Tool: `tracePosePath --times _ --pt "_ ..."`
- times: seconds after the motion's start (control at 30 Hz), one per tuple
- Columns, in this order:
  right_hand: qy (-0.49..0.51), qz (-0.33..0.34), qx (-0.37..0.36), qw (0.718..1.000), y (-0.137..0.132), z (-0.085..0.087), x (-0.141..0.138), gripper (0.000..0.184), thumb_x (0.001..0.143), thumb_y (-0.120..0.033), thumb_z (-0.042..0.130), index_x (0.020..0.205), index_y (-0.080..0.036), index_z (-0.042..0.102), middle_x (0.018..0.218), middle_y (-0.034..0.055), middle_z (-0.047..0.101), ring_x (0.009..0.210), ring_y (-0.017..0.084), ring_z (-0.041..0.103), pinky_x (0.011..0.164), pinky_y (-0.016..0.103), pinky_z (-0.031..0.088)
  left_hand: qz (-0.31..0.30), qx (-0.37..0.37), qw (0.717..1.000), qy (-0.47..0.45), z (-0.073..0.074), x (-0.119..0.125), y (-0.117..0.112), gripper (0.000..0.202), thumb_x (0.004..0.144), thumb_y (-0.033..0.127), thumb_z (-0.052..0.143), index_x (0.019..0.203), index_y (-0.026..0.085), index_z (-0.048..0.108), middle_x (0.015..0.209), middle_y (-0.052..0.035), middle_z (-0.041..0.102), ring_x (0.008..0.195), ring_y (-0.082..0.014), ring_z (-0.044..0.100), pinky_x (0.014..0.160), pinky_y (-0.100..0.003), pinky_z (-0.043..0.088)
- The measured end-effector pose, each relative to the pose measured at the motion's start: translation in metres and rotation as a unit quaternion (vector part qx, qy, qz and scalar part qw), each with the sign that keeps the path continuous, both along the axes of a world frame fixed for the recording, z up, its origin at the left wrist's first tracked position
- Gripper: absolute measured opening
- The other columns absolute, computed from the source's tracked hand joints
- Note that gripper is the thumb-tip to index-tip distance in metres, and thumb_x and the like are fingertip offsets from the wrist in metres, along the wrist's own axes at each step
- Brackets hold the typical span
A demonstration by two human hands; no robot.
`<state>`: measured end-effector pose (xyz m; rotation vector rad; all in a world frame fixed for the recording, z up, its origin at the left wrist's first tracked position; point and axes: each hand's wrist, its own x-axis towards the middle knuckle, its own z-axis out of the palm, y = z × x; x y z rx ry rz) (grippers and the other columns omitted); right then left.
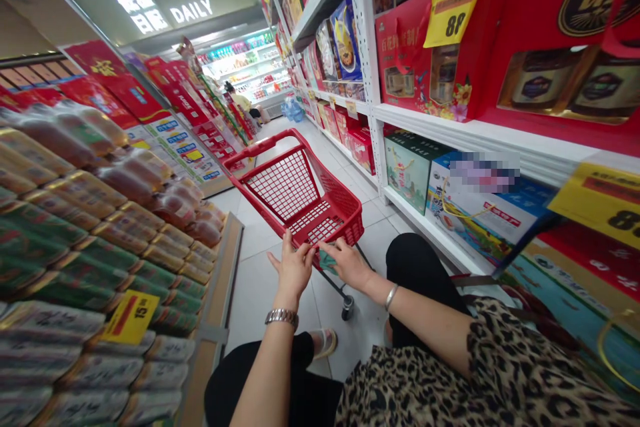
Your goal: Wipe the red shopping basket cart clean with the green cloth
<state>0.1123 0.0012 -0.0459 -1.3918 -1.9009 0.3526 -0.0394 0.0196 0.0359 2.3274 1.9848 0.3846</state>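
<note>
A red plastic shopping cart (334,188) with mesh sides stands just ahead of me, its basket holding nothing that I can see. My left hand (293,265) is at the cart's near end, fingers extended and thumb out to the side. Its fingertips come close to my right hand (350,265); whether they touch it is unclear. Beneath the right hand's bent fingers shows a small greenish thing (327,260), apparently gripped there, its kind too hidden to name. A metal watch is on my left wrist, a silver bangle on my right.
Stacked shrink-wrapped drinks (85,227) line the left on a low wooden platform (217,287). White shelving (370,47) with red gift boxes (425,60) runs along the right, boxes below. Farther down the tiled aisle are a person (243,103), blue water bottles (293,109) and a lit refrigerated display (245,63).
</note>
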Motion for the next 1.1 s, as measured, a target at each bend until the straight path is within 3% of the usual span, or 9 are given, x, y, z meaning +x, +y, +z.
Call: tracePosePath --times 0.13,0.27,0.37,0.47,0.63,0.77,0.97,1.1 --pt "0.087 -0.034 0.019 0.995 0.0 -0.006 0.014 0.048 0.08 -0.008 0.071 0.122 -0.03 0.066 0.107 0.003 0.057 0.097 0.02 0.064 0.088 0.033 0.056 0.001 0.011 1.0 -0.002 0.0 -0.003 -0.002 0.025 0.097 0.032 0.053 0.101 0.026 0.077 0.165 -0.0138 0.033 0.154 -0.0319 0.028 0.118 -0.073 0.008" --pt "0.19 -0.178 0.054 0.964 0.009 -0.012 0.054 0.031 0.08 -0.014 0.07 0.109 -0.023 0.065 0.105 0.005 0.059 0.099 0.022 0.062 0.093 0.039 0.054 -0.006 0.021 1.0 -0.01 -0.001 -0.003 -0.002 0.025 0.097 0.032 0.052 0.099 0.024 0.077 0.165 -0.0148 0.034 0.153 -0.0339 0.03 0.116 -0.076 0.009" --pt "0.216 -0.289 0.093 0.928 0.023 -0.007 0.085 0.024 0.079 -0.018 0.069 0.102 -0.021 0.064 0.105 0.0077 0.059 0.101 0.024 0.06 0.094 0.041 0.052 -0.011 0.016 1.0 -0.013 -0.002 -0.002 -0.001 0.026 0.097 0.032 0.052 0.099 0.024 0.076 0.165 -0.0152 0.033 0.154 -0.0341 0.028 0.115 -0.077 0.009" --pt "0.202 -0.327 0.105 0.917 0.035 0.002 0.095 0.022 0.079 -0.019 0.068 0.1 -0.021 0.063 0.102 0.0081 0.061 0.1 0.025 0.059 0.093 0.042 0.05 -0.01 0.016 1.0 -0.009 -0.001 -0.002 -0.001 0.026 0.097 0.032 0.051 0.101 0.024 0.076 0.164 -0.0154 0.034 0.154 -0.0334 0.028 0.116 -0.077 0.007" --pt "0.112 -0.267 0.135 0.948 0.031 0.001 0.059 0.013 0.085 -0.016 0.062 0.098 -0.021 0.062 0.101 0.0091 0.067 0.101 0.026 0.06 0.105 0.05 0.044 -0.023 0.036 0.999 0.021 0.0 -0.005 0.001 0.028 0.098 0.034 0.051 0.103 0.026 0.077 0.163 -0.0164 0.036 0.152 -0.0337 0.031 0.115 -0.078 0.004" --pt "0.033 -0.179 0.206 0.961 0.013 -0.006 0.027 0.025 0.088 -0.011 0.054 0.108 -0.022 0.064 0.105 0.0083 0.068 0.107 0.024 0.061 0.118 0.055 0.032 -0.032 0.051 0.997 0.053 0.002 -0.009 0.002 0.027 0.097 0.036 0.053 0.101 0.026 0.078 0.162 -0.0165 0.039 0.148 -0.0352 0.039 0.116 -0.076 0.002" --pt "-0.036 -0.109 0.245 0.963 -0.002 -0.007 -0.001 0.038 0.092 -0.007 0.043 0.12 -0.02 0.066 0.112 0.0099 0.066 0.098 0.021 0.064 0.119 0.055 0.036 -0.022 0.044 0.997 0.058 0.005 -0.012 0.001 0.028 0.097 0.033 0.053 0.102 0.025 0.079 0.161 -0.0182 0.04 0.15 -0.0364 0.036 0.117 -0.076 0.005" --pt "-0.048 -0.05 0.251 0.965 -0.004 0.0 -0.008 0.037 0.094 -0.007 0.045 0.122 -0.019 0.067 0.118 0.0113 0.066 0.105 0.021 0.063 0.118 0.05 0.039 -0.012 0.042 0.997 0.063 0.006 -0.016 -0.001 0.026 0.096 0.032 0.055 0.102 0.026 0.079 0.16 -0.0171 0.041 0.15 -0.0349 0.036 0.119 -0.073 0.005"
